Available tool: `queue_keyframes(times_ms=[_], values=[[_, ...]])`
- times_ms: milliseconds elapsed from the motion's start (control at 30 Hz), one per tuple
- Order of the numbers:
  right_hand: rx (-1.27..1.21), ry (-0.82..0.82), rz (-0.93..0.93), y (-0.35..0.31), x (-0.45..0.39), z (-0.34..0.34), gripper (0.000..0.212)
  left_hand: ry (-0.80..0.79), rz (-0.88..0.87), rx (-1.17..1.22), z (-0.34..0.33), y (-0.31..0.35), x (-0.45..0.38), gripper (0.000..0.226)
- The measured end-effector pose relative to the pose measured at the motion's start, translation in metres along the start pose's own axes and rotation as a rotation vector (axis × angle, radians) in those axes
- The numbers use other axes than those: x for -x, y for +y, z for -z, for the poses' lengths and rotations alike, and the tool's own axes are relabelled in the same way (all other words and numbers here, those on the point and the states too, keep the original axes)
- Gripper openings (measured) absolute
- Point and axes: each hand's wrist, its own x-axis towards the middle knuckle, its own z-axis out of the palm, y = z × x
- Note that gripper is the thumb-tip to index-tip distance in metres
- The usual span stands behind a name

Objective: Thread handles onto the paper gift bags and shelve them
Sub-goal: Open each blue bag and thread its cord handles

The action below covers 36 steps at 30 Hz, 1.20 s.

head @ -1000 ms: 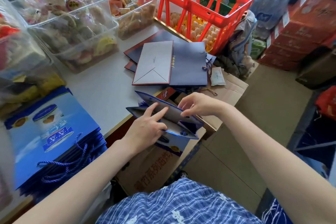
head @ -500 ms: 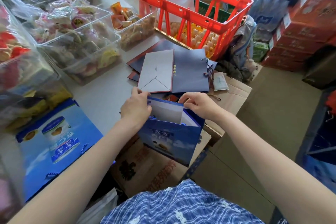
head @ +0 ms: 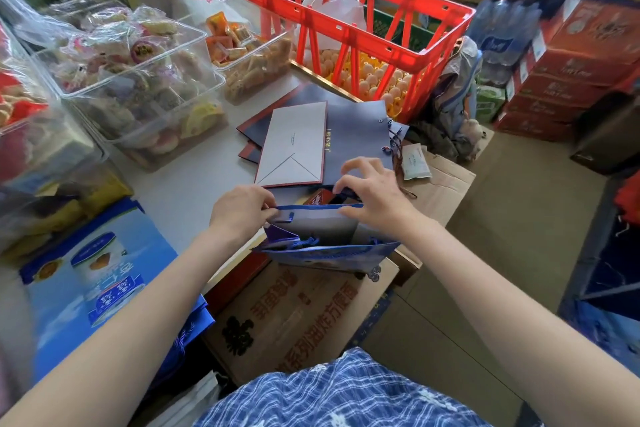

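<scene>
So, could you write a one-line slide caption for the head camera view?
Both hands, left hand and right hand, pinch the far rim of an open blue paper gift bag beside a red plastic crate.

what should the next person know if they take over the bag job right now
Left hand: pinches the far top edge of the open blue bag at its left end.
Right hand: fingers curled on the same edge at its right end.
Bag: held open off the table's near edge, above a cardboard box; blue cord lies inside at the near wall.
Done: blue bags with cords stacked flat at left.
Left: finish this bag's handles, the grey bags on the table, then shelving; no shelf in view.
</scene>
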Motion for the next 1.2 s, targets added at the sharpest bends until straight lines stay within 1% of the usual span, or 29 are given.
queue_keyframes(times_ms=[33,100,167,233,300,333,433,533,667,733,767,800,833,900,933,967,1000,1033,1067,1133,1167,1200], values=[[-0.024,0.04,0.044,-0.009,-0.002,-0.004,0.025,-0.01,0.002,0.012,0.0,0.002,-0.001,0.018],[-0.103,0.068,0.116,-0.027,-0.007,-0.014,0.02,-0.024,-0.002,0.027,0.002,0.008,-0.004,0.018],[-0.126,0.051,0.176,-0.036,-0.012,-0.023,0.018,-0.032,-0.017,0.035,0.002,0.01,-0.006,0.018],[-0.133,0.007,0.219,-0.037,-0.016,-0.025,0.022,-0.05,-0.026,0.067,0.0,0.007,-0.005,0.022],[-0.112,-0.038,0.222,-0.036,-0.02,-0.027,0.026,-0.065,-0.035,0.108,-0.002,0.003,-0.003,0.023],[-0.111,-0.037,0.213,-0.037,-0.021,-0.028,0.023,-0.07,-0.037,0.13,-0.003,0.001,-0.002,0.022],[-0.234,0.039,0.146,-0.039,-0.022,-0.035,0.016,-0.039,-0.026,0.217,-0.01,-0.003,0.001,0.018],[-0.433,0.114,-0.021,-0.037,-0.02,-0.039,0.01,0.073,-0.028,0.271,-0.021,-0.006,0.007,0.014],[-0.611,0.1,-0.187,-0.035,-0.023,-0.034,0.004,0.281,-0.134,0.262,-0.028,-0.006,0.014,0.012],[-0.703,0.085,-0.248,-0.037,-0.026,-0.032,0.003,0.322,-0.187,0.301,-0.026,-0.003,0.01,0.011],[-0.752,0.087,-0.282,-0.038,-0.027,-0.032,0.002,0.301,-0.183,0.325,-0.027,-0.002,0.007,0.012],[-0.799,0.089,-0.312,-0.039,-0.028,-0.031,0.001,0.239,-0.133,0.362,-0.028,0.001,0.003,0.017],[-0.836,0.084,-0.333,-0.04,-0.028,-0.03,0.001,0.138,-0.033,0.43,-0.029,0.003,-0.002,0.025],[-0.878,0.05,-0.334,-0.045,-0.028,-0.029,0.002,-0.048,0.227,0.715,-0.028,0.01,-0.01,0.035],[-0.879,0.02,-0.313,-0.046,-0.027,-0.028,0.003,-0.105,0.36,0.889,-0.026,0.014,-0.013,0.032],[-0.861,-0.014,-0.282,-0.047,-0.026,-0.028,0.003,-0.137,0.459,1.005,-0.025,0.016,-0.015,0.024],[-0.849,-0.039,-0.251,-0.048,-0.023,-0.029,0.003,-0.148,0.501,1.052,-0.024,0.018,-0.016,0.015],[-0.851,-0.044,-0.236,-0.046,-0.021,-0.029,0.003,-0.155,0.499,1.056,-0.023,0.02,-0.016,0.009],[-0.862,-0.027,-0.248,-0.045,-0.019,-0.029,0.004,-0.151,0.478,1.076,-0.022,0.021,-0.014,0.009],[-0.837,0.048,-0.306,-0.044,-0.018,-0.03,0.008,-0.088,0.397,1.061,-0.026,0.021,-0.012,0.016],[-0.766,0.082,-0.32,-0.044,-0.019,-0.03,0.009,-0.003,0.338,0.949,-0.032,0.018,-0.011,0.018],[-0.671,0.1,-0.314,-0.045,-0.021,-0.031,0.009,0.108,0.25,0.742,-0.035,0.019,-0.008,0.017]])
